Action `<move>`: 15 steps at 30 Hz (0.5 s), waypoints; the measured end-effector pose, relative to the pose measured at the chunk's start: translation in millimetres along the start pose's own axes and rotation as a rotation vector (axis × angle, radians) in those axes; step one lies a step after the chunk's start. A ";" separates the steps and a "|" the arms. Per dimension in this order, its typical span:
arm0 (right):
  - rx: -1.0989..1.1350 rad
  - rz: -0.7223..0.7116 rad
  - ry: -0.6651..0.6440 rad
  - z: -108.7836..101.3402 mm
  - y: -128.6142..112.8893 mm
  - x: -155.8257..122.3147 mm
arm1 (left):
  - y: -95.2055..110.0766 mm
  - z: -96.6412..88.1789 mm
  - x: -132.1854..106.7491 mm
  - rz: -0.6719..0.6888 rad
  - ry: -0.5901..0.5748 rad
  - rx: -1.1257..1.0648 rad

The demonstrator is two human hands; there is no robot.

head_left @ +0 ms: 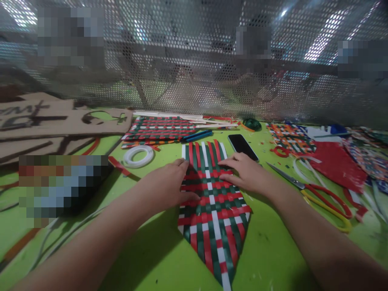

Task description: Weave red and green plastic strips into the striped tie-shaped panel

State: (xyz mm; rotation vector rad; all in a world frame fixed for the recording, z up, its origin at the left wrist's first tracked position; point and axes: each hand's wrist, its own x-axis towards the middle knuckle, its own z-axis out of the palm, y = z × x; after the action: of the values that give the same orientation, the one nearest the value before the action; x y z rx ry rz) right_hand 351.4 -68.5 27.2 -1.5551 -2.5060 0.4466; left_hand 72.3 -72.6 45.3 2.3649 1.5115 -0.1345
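A woven mat of red, green and white ribbon strips (214, 220) lies in front of me, its lower end pointed and its upper strip ends loose. My left hand (172, 182) rests at its left edge, thumb on the weave and apart from the other fingers, which lie along the side. On the right edge, the fingers of my right hand (244, 171) are spread over the strips, thumb apart. Neither hand is closed around anything. Just past the right hand lies a black-screened phone (242, 146). Left of the mat is a white ribbon roll (138, 156).
Scissors with red and yellow handles (325, 198) lie at right, near a red sheet (339, 163). Another woven piece (157, 128) and a blue pen-like tool (197, 136) sit behind. Cut cardboard (66, 125) covers the far left. A perforated metal screen (188, 60) closes the back.
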 end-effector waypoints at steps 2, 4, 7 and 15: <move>-0.015 0.000 -0.010 1.7 -2.4 0.0 | -0.5 2.0 0.3 0.027 0.026 0.008; -0.030 0.006 -0.010 4.6 -3.5 1.0 | -2.0 3.7 1.5 0.058 0.047 0.032; -0.023 0.000 -0.017 8.8 -3.5 3.3 | -4.9 4.8 5.1 0.086 0.078 0.054; 0.062 0.023 -0.047 11.4 -3.7 6.2 | -10.0 7.3 10.3 0.085 0.103 0.066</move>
State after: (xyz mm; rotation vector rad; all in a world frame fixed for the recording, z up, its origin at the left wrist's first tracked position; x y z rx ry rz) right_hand 342.3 -66.4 17.6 -1.5701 -2.4855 0.5644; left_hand 68.5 -62.2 33.6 2.5193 1.4699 -0.0441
